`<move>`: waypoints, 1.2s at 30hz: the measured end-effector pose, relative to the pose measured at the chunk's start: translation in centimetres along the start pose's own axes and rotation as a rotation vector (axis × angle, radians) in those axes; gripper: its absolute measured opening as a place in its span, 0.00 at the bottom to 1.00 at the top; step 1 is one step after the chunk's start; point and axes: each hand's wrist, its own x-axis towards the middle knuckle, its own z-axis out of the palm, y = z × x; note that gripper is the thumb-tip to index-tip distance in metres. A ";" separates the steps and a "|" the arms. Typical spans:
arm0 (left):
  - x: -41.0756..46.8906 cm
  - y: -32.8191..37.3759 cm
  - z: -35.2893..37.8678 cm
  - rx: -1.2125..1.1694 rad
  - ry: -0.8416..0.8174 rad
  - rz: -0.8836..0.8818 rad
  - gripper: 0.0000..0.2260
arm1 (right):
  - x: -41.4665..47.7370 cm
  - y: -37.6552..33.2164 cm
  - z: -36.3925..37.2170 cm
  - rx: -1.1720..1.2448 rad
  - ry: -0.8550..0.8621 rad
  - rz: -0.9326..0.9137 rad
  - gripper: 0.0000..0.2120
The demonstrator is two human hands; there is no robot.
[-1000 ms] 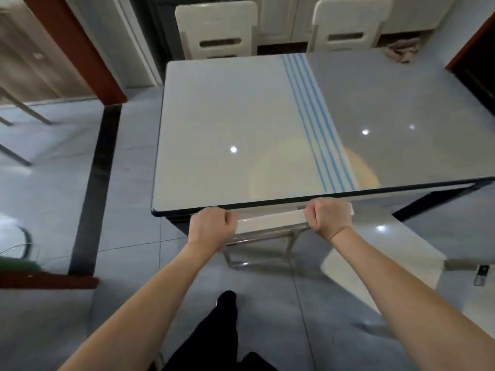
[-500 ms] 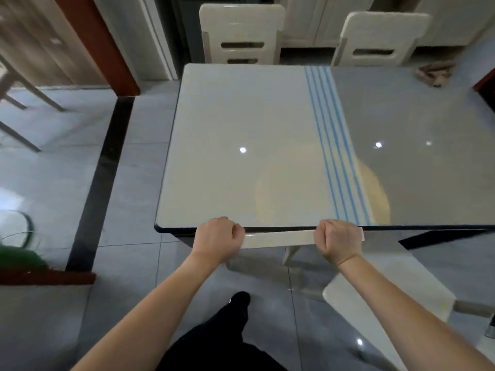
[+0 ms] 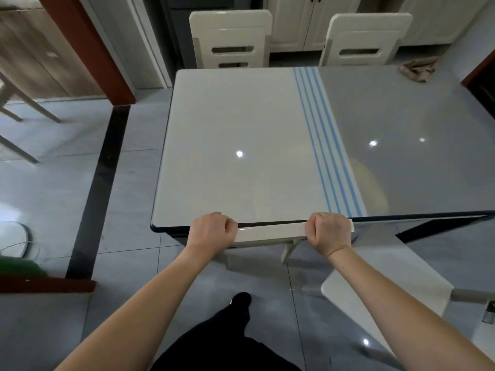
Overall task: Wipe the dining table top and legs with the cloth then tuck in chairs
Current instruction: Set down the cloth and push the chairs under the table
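Left hand (image 3: 211,230) and right hand (image 3: 328,231) are both closed as fists over the top rail of the glossy cream chair (image 3: 270,232), fingers curled round it, one hand at each end of the rail; nothing else is held. The rail is seen just beside the near edge of the rectangular glass-topped dining table (image 3: 227,116), close to its near left corner, and the seat is hidden beneath the top. Risk noted: with the rail this near the dark table rim, the knuckles could be pinched between rail and rim if the chair is pushed in without the grip being loosened. A hard shove could also knock the backrest against the glass edge, or drag the legs across the polished grey floor tiles (image 3: 128,210). Uneven force from the two hands could leave the chair skewed. The table top is recorded as glossy, part white and part grey, divided by thin pale blue stripes, with ceiling lights reflected; no smear can be made out. The crumpled beige cloth (image 3: 416,70) is seen at the far edge, toward the far right corner, well apart from both hands. Two matching chairs, the far left chair (image 3: 231,41) and the far right chair (image 3: 367,40), are set against the far edge. A white chair seat (image 3: 388,290) stands out from the near edge on the right and is judged not yet tucked.
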 end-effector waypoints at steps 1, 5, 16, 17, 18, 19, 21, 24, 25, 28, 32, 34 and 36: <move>0.0 0.1 -0.1 -0.001 -0.004 -0.002 0.16 | 0.1 0.0 0.0 0.005 0.006 -0.001 0.17; 0.0 0.4 -0.2 0.012 -0.007 -0.023 0.16 | 0.3 0.0 -0.2 -0.001 0.034 -0.006 0.17; 0.2 0.9 0.2 -0.023 -0.118 0.117 0.13 | -0.4 0.0 -0.3 0.112 -0.014 0.053 0.20; 0.2 1.1 0.2 -0.056 -0.122 0.161 0.12 | -0.6 -0.1 -0.5 0.223 0.001 0.080 0.20; 0.3 1.5 0.3 -0.100 -0.127 0.216 0.11 | -1.0 -0.3 -0.8 0.368 0.013 0.148 0.19; 0.3 2.0 0.4 -0.149 -0.134 0.287 0.10 | -1.5 -0.6 -1.3 0.515 0.020 0.260 0.17; 0.3 3.2 0.8 -0.235 -0.157 0.434 0.14 | -3.8 -1.4 -2.5 0.728 0.146 0.504 0.11; -0.2 6.2 1.3 -0.288 -0.121 0.666 0.18 | -10.5 -2.0 -3.6 0.749 0.352 0.716 0.09; -0.6 7.5 1.4 -0.281 -0.093 0.749 0.17 | -13.5 -2.0 -3.9 0.760 0.374 0.812 0.08; -2.7 11.9 2.1 -0.306 -0.142 0.947 0.15 | -24.8 -2.8 -4.0 0.802 0.401 1.185 0.09; -6.7 15.9 5.2 -0.278 -0.472 0.932 0.13 | -38.8 -6.6 -3.7 0.873 0.540 1.615 0.13; -9.1 16.2 8.4 -0.258 -0.619 0.840 0.11 | -43.9 -9.0 -3.5 0.933 0.615 1.790 0.15; -11.3 15.5 11.9 -0.247 -0.751 0.746 0.09 | -48.0 -11.2 -2.9 0.985 0.649 1.923 0.15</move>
